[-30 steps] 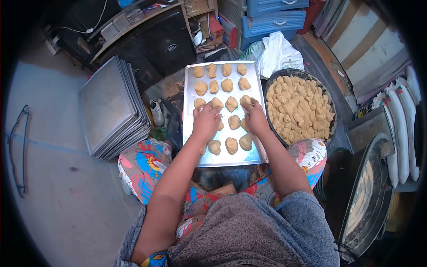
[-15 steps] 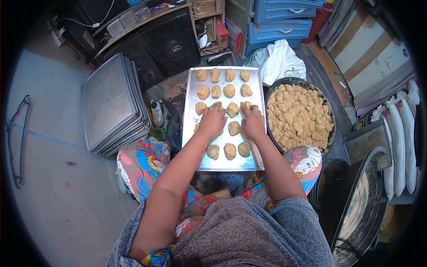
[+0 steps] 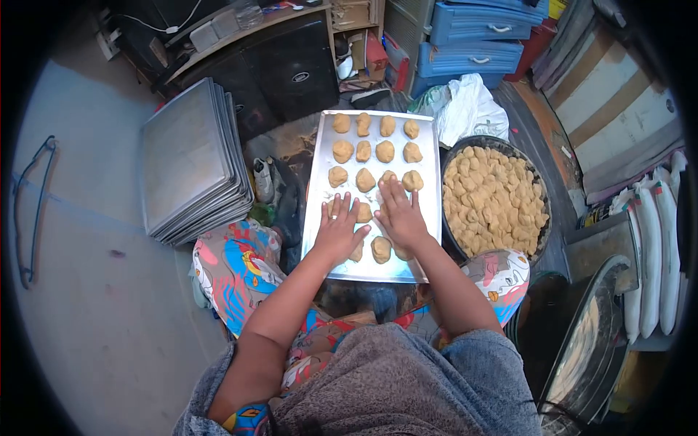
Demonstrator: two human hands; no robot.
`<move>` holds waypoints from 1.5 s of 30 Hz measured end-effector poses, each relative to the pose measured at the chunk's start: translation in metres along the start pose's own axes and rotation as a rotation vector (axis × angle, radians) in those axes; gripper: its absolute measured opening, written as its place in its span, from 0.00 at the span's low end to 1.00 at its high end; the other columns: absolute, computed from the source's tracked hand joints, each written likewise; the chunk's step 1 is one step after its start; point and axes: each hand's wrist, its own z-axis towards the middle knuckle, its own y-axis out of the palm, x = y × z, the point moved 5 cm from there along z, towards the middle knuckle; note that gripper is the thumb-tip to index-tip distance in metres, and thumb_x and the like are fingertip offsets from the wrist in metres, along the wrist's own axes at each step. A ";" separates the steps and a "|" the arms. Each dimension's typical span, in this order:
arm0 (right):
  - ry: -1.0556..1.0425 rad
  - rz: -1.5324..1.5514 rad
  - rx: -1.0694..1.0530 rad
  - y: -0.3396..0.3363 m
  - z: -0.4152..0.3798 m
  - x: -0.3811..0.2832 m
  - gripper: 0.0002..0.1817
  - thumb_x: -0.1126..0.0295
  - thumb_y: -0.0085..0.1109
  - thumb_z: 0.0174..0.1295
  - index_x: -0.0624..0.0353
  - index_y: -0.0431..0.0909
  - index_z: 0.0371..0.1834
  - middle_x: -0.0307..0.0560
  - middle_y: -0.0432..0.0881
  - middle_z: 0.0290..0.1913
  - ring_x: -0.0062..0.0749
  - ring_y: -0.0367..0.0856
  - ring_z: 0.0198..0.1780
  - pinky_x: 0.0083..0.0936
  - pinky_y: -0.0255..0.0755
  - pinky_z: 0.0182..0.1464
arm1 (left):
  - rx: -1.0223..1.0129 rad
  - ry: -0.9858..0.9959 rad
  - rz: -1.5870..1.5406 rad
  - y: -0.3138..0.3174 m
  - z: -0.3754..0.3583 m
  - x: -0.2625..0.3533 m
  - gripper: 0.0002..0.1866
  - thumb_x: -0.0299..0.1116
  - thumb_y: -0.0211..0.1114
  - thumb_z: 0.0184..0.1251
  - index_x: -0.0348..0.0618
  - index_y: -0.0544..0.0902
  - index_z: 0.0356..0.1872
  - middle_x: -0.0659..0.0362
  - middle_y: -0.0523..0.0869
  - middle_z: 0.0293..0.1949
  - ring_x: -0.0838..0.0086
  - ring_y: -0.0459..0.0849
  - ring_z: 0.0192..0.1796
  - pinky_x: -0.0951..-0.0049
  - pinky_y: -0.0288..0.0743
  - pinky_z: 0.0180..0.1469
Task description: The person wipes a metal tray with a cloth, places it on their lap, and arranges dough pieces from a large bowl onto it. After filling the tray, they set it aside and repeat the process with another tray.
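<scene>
A silver baking tray in front of me carries rows of tan dough balls. Over the left part of the fourth row lies my left hand, fingers spread, a ring on one finger. It partly hides dough pieces there, and a dough ball shows beside its fingers. My right hand rests stretched out over the right side of the tray, fingertips by a dough ball in the third row. Its palm covers part of the dough beneath. Neither hand grips anything.
Right of the tray stands a round black tub heaped with dough pieces. A stack of metal trays leans on the left. Behind are a white plastic bag and blue drawers; dark cabinets stand farther left.
Both hands have moved nearer to me over the tray, from the third row toward the fourth. My left hand's fingers are spread wider. The view has shifted slightly.
</scene>
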 end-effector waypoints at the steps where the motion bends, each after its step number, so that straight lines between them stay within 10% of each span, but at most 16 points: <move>1: -0.074 -0.036 0.230 -0.017 -0.002 -0.003 0.30 0.58 0.51 0.65 0.53 0.61 0.69 0.57 0.58 0.71 0.46 0.58 0.71 0.46 0.50 0.71 | 0.059 0.013 -0.042 -0.006 -0.001 -0.002 0.37 0.54 0.46 0.71 0.38 0.53 0.72 0.45 0.49 0.74 0.54 0.39 0.77 0.53 0.31 0.75; 7: 0.168 0.189 -0.155 -0.062 -0.037 0.024 0.14 0.67 0.59 0.56 0.54 0.78 0.46 0.51 0.78 0.43 0.49 0.80 0.45 0.39 0.74 0.48 | 0.353 -0.079 -0.220 -0.045 -0.046 -0.022 0.27 0.39 0.68 0.54 0.38 0.75 0.54 0.48 0.74 0.50 0.51 0.73 0.55 0.51 0.64 0.58; 11: 0.097 0.161 -0.343 -0.041 -0.069 0.006 0.15 0.64 0.63 0.53 0.52 0.78 0.45 0.49 0.77 0.46 0.48 0.80 0.46 0.40 0.74 0.48 | 0.155 -0.115 -0.426 -0.011 -0.063 -0.034 0.19 0.35 0.70 0.52 0.40 0.81 0.46 0.49 0.76 0.43 0.53 0.78 0.47 0.60 0.73 0.50; 28: -0.200 0.060 -0.177 -0.014 -0.051 -0.038 0.07 0.70 0.57 0.52 0.55 0.81 0.34 0.48 0.78 0.32 0.45 0.80 0.37 0.38 0.74 0.41 | 0.358 -0.098 -0.465 -0.010 -0.021 -0.046 0.15 0.30 0.62 0.60 0.42 0.79 0.48 0.50 0.76 0.46 0.54 0.79 0.47 0.58 0.74 0.48; 36: -0.302 0.086 0.157 -0.038 -0.039 -0.067 0.29 0.68 0.63 0.53 0.56 0.69 0.61 0.58 0.66 0.64 0.53 0.67 0.62 0.43 0.62 0.63 | 0.441 0.038 -0.206 -0.025 -0.039 -0.009 0.30 0.47 0.62 0.62 0.41 0.73 0.62 0.44 0.61 0.69 0.52 0.55 0.73 0.52 0.51 0.70; 42: -0.244 0.341 0.032 -0.037 -0.021 -0.093 0.38 0.71 0.64 0.51 0.53 0.61 0.68 0.62 0.62 0.66 0.57 0.63 0.65 0.42 0.60 0.66 | 0.721 -0.244 -0.136 -0.134 -0.038 -0.122 0.25 0.41 0.71 0.53 0.42 0.80 0.52 0.45 0.72 0.62 0.49 0.63 0.69 0.55 0.58 0.67; 45: -0.399 0.527 -0.008 -0.027 0.003 -0.136 0.39 0.68 0.65 0.52 0.55 0.59 0.69 0.65 0.61 0.66 0.59 0.61 0.67 0.40 0.59 0.68 | 0.609 -0.400 0.063 -0.139 -0.033 -0.202 0.35 0.51 0.66 0.56 0.45 0.70 0.63 0.45 0.64 0.68 0.48 0.58 0.71 0.50 0.54 0.69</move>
